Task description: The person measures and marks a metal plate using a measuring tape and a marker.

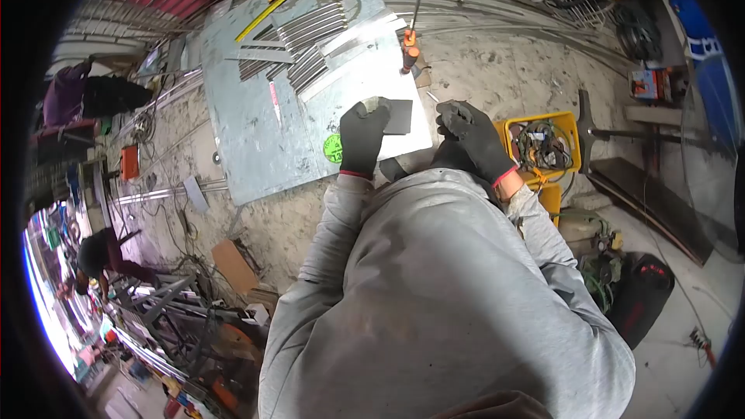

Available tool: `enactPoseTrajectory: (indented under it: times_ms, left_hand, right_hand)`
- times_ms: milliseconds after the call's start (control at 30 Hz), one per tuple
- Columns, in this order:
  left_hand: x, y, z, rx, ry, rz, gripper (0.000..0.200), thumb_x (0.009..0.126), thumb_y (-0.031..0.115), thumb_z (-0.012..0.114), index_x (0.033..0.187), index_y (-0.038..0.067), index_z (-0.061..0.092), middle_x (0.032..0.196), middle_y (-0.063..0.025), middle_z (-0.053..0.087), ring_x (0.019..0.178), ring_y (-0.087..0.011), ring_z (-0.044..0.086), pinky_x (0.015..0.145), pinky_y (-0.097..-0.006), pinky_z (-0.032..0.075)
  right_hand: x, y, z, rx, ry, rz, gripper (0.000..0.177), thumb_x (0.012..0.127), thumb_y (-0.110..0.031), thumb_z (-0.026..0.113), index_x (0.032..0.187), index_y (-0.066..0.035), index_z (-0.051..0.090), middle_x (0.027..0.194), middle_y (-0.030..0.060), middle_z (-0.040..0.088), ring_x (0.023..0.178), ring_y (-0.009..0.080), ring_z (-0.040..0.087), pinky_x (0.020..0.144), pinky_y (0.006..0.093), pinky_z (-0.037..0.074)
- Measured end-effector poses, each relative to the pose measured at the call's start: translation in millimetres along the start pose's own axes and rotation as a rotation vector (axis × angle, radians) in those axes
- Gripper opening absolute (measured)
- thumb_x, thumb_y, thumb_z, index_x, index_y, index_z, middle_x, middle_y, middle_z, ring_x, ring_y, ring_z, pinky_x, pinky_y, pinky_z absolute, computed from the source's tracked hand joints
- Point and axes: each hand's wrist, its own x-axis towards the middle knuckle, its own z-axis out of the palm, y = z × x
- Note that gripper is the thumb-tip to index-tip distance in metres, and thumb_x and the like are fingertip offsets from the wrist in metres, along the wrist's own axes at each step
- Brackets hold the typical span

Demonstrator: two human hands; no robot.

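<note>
My left hand (pixel 363 133), in a dark glove, is closed at the left edge of a small dark square plate (pixel 399 117) over the near right part of the metal-topped table (pixel 264 159). Off the table's right edge is my gloved right hand (pixel 467 133), its fingers curled; a thin light piece (pixel 433 97) shows by its fingertips. A round green sticker (pixel 333 148) lies beside my left wrist. Farther up the table are stacked metal strips (pixel 313 27), a yellow level (pixel 276 7) and a pink-handled pointed tool (pixel 275 101).
Orange-handled tools (pixel 410 48) are at the table's right edge. A yellow crate (pixel 576 147) of cables stands right of my right hand. A black speaker-like object (pixel 642 299) is at the lower right. Other people (pixel 70 97) (pixel 97 252) are at the far left.
</note>
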Motion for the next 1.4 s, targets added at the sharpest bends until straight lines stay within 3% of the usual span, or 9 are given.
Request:
enactPoseTrajectory:
  times_ms: [267,367,400,467,567,800,1067,1300,1400]
  left_hand:
    - [-22.6,-16.7,23.4,0.156,0.048,-0.046,0.024,0.099,0.024,0.068,0.099,0.001,0.076,0.085,-0.0073,0.073,0.075,-0.0157,0.067,0.068,-0.0369,0.055]
    - [-34.1,-55.0,32.4,0.176,0.072,0.273,0.027,0.1,0.025,0.065,0.107,-0.001,0.072,0.11,-0.0193,0.073,0.1,-0.0334,0.07,0.088,-0.0441,0.055]
    - [-30.6,-74.3,23.3,0.9,0.044,0.637,0.024,0.098,0.022,0.064,0.107,0.0,0.072,0.118,-0.0205,0.073,0.103,-0.034,0.07,0.089,-0.046,0.056]
    - [-73.7,-10.7,39.7,0.305,0.064,0.007,0.034,0.095,0.029,0.069,0.103,-0.004,0.072,0.087,-0.0158,0.074,0.076,-0.0207,0.071,0.069,-0.0375,0.056]
    - [-109.3,12.2,50.8,0.3,0.18,-0.202,0.031,0.095,0.023,0.07,0.109,-0.005,0.072,0.088,-0.0106,0.075,0.073,-0.0167,0.069,0.067,-0.0373,0.057]
    - [-140.4,-30.8,73.4,-0.213,0.56,-0.199,0.022,0.096,0.012,0.071,0.111,-0.004,0.068,0.108,-0.0118,0.073,0.085,-0.0184,0.07,0.07,-0.0378,0.058]
    - [-155.1,-58.6,75.0,-0.811,0.139,-0.31,0.027,0.099,0.027,0.072,0.109,0.001,0.07,0.094,-0.0065,0.071,0.084,-0.0178,0.07,0.071,-0.0339,0.058]
    - [-155.6,-36.0,95.1,-0.264,0.23,-0.276,0.041,0.103,0.038,0.065,0.117,0.0,0.071,0.1,-0.0102,0.074,0.085,-0.0183,0.071,0.076,-0.0348,0.059]
    - [-154.3,-36.8,106.3,-0.277,0.301,-0.194,0.031,0.107,0.038,0.058,0.092,0.011,0.061,0.071,0.0019,0.055,0.055,-0.0057,0.046,0.05,-0.0225,0.035]
  right_hand:
    - [33.1,-8.1,11.9,-0.246,-0.3,-0.05,0.02,0.097,-0.016,0.069,0.108,0.0,0.07,0.092,0.001,0.069,0.082,0.0101,0.061,0.073,0.0304,0.053]
    - [38.6,5.2,-8.1,-0.429,-0.456,-0.301,0.02,0.1,-0.014,0.06,0.104,0.001,0.073,0.097,0.0045,0.072,0.085,0.0117,0.066,0.076,0.0316,0.054]
    - [31.5,-8.3,-5.5,-0.421,-0.51,-0.259,0.024,0.1,-0.015,0.06,0.112,0.002,0.073,0.097,0.0041,0.072,0.084,0.0138,0.067,0.074,0.0316,0.054]
    - [40.6,13.1,-19.5,-0.203,-0.652,-0.073,0.029,0.103,-0.02,0.063,0.123,0.0,0.072,0.1,0.0022,0.072,0.081,0.0104,0.065,0.071,0.0278,0.054]
    - [13.4,-5.9,-8.8,-0.171,-0.674,0.031,0.021,0.102,-0.013,0.064,0.118,0.0,0.07,0.095,0.0017,0.07,0.078,0.01,0.063,0.07,0.0274,0.054]
    - [13.8,34.4,-12.7,-0.111,-0.782,0.135,0.036,0.099,-0.032,0.074,0.119,-0.002,0.071,0.102,0.0023,0.072,0.087,0.0114,0.066,0.079,0.03,0.057]
    - [-3.2,28.2,-32.2,-0.095,-0.824,-0.063,0.027,0.1,-0.024,0.071,0.117,-0.003,0.07,0.102,0.0022,0.071,0.085,0.0119,0.066,0.078,0.03,0.057]
    - [-1.5,41.7,-58.3,-0.076,-0.605,0.125,0.02,0.102,-0.015,0.067,0.116,-0.002,0.069,0.1,0.0036,0.071,0.081,0.0144,0.068,0.076,0.0305,0.057]
    - [-4.4,43.3,-62.2,-0.054,-0.588,0.104,0.02,0.103,-0.017,0.067,0.116,-0.002,0.068,0.099,0.0043,0.071,0.078,0.016,0.069,0.074,0.0312,0.058]
